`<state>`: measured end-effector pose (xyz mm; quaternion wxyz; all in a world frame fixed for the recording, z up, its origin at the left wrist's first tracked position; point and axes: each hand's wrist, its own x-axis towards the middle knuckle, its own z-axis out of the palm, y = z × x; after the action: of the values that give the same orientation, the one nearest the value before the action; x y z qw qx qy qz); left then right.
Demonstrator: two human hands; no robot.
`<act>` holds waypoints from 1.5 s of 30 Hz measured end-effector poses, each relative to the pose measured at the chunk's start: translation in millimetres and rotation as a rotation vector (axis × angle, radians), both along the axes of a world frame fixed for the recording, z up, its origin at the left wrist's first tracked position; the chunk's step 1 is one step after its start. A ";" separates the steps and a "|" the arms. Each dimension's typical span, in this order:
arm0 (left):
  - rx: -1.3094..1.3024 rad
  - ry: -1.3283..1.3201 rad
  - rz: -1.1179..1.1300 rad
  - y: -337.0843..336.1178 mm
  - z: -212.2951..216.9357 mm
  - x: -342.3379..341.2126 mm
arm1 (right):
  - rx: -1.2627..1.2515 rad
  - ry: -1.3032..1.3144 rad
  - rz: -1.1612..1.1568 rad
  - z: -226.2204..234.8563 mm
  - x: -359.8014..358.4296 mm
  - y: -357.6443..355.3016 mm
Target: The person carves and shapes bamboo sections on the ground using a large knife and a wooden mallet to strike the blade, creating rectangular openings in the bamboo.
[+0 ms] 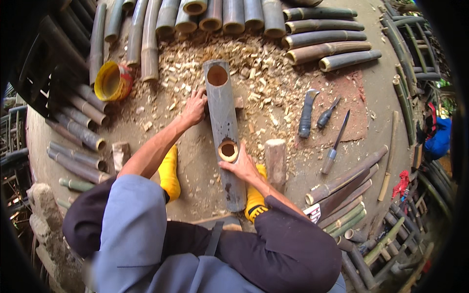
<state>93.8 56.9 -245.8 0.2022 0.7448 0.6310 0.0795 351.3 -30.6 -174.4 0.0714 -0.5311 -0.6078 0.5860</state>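
Lying lengthwise on the packed-earth ground [205, 161] between two yellow-socked feet: a thick grey-brown bamboo tube [223, 122], hollow at its far end and cut through its upper wall by a round pale-rimmed hole [228, 149] nearer the body. Showing darker staining toward the near end, which is stopping just short of the seated person's dark trousers [288, 244].

Pressing against the tube's left flank near its far half: the left hand [195, 107], fingers spread and curled onto the bamboo, steadying rather than enclosing it. Resting beside the round hole: the right hand [243, 166], fingers extended and loosely open, tips touching the hole's rim, nothing clasped.

Standing upright just right of the tube: a short pale wooden block [276, 160]. Lying further right on a reddish mat, well apart from both hands: a curved grey-handled chopping blade [306, 113], a small dark-handled tool [326, 114] and a long narrow knife [336, 142]. Covering the ground beyond the tube: pale wood chips [234, 63]. Lying to the left among cut bamboo lengths: a yellow plastic container [112, 81].

Remaining unclear: the tube's underside, the depth of the round hole, and the palm of the right hand. Bending and darkening toward the picture's rim: stacked bamboo poles [322, 39], partly cut off at the top edge.
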 end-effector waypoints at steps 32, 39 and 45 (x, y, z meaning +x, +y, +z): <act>-0.453 -0.717 0.816 -133.0 46.1 115.0 | 0.218 -0.773 -0.627 76.9 203.4 -212.4; -0.443 -0.781 0.846 -135.3 31.4 115.0 | 0.287 -0.718 -0.504 51.6 175.6 -189.3; -0.451 -0.840 0.799 -140.8 32.8 103.6 | 0.401 -0.671 -0.404 26.1 162.3 -166.7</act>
<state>197.3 -83.9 -213.0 0.5404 0.2950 0.7287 0.3000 513.6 -197.2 -148.3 0.0850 -0.7759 -0.5829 0.2257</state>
